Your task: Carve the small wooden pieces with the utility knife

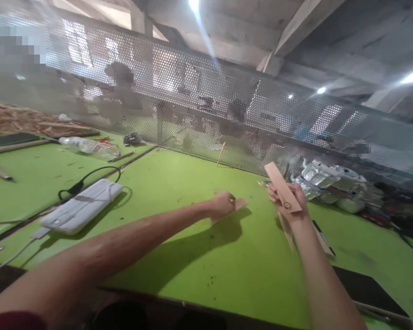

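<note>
My left hand (223, 205) is low over the green table, its fingers closed on a thin, flat tan piece (240, 204). One end of that piece juts out past the fingertips, while its middle is hidden by the hand. Farther right, my right hand (300, 198) is raised off the table and wrapped round a flat tan strip (278, 179). The strip tilts up to the left, and a small dark circle is marked near its lower end. Below this hand, another narrow pale piece (287, 233) points downward; I cannot tell whether the hand holds it too.
A white power bank (82, 206) with cables lies on the green table (192, 275) at left. Behind it are a plastic bottle (89, 147) and wood scraps (13, 120). A perforated screen (192, 101) borders the back. Silvery wrapped bundles (333, 178) and a dark flat object (368, 291) are at right.
</note>
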`<state>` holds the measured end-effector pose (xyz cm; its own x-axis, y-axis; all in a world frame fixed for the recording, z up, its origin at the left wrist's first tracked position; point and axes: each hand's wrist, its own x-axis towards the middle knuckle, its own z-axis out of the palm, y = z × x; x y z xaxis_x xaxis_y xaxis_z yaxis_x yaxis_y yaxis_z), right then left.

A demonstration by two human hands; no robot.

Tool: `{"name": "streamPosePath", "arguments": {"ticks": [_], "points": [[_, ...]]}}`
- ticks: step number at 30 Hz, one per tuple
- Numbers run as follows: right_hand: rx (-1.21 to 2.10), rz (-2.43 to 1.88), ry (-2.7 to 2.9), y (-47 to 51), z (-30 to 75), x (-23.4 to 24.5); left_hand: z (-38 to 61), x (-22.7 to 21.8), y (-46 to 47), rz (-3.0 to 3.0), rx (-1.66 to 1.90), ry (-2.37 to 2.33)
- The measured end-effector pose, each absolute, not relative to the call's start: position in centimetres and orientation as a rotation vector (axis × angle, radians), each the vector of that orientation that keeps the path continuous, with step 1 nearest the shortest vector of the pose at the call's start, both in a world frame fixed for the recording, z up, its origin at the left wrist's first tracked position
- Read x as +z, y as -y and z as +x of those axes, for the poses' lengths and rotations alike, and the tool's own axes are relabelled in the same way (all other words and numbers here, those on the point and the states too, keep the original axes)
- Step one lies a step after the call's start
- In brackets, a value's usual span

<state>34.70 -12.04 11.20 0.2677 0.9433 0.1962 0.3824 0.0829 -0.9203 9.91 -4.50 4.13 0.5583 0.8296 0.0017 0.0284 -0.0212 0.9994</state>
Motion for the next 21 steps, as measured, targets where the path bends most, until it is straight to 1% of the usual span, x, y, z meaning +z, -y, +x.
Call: {"name": "streamPosePath", "arguments": {"ticks": [3, 6, 8, 12, 15, 18, 21], "points": [[0.675, -1.292, 1.290, 12.7, 33.9, 12.0, 15.7, 5.8, 4.9, 1.562, 0.596, -0.835], [0.832, -1.078, 1.169, 12.7, 33.1, 12.1, 19.4, 6.7, 5.7, 1.625, 0.548, -0.808], [0.922, -1.012, 1.090, 12.4, 32.5, 11.9, 19.8, 6.7, 6.2, 1.656, 0.551, -0.769], [1.032, -1.044, 1.026, 11.4, 31.2, 10.8, 15.8, 6.7, 6.4, 1.640, 0.574, -0.597], [1.115, -1.092, 1.004, 10.5, 29.4, 9.7, 10.8, 7.1, 6.0, 1.414, 0.629, -0.469], [1.172, -1.118, 1.011, 10.1, 26.5, 8.3, 6.0, 7.1, 5.4, 1.213, 0.664, -0.538], [1.250, -1.123, 1.029, 10.3, 22.9, 7.1, 2.4, 6.2, 5.0, 1.372, 0.750, -0.604]]}}
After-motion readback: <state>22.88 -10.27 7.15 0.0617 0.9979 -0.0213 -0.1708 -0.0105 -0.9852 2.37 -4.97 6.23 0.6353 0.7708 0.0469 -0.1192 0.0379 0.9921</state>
